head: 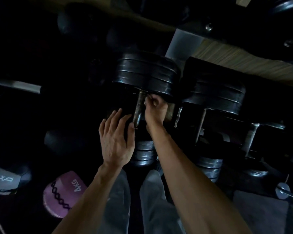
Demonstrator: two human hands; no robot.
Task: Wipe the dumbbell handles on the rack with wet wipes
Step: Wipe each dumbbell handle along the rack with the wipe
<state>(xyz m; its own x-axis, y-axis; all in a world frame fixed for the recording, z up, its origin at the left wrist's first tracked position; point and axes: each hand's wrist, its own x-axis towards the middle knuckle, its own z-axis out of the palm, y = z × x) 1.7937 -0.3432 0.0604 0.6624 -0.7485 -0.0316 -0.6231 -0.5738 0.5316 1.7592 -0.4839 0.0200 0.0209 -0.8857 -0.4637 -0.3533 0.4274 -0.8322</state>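
Dim light. Dumbbell handle (pixel 139 108) lies on the rack (pixel 215 115), between the far plates (pixel 142 73) and the near plates (pixel 145 152). Right hand (pixel 155 107) is against the far end of the handle, fingers curled as if pinching something small; whether it is a wipe, cannot tell. Left hand (pixel 116 139) is spread flat, fingers straight, resting just left of the handle's near end. Purple 4KG ball (pixel 63 195) lies lower left.

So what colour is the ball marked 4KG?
Pink with a black zigzag pattern, in the head view: ball.
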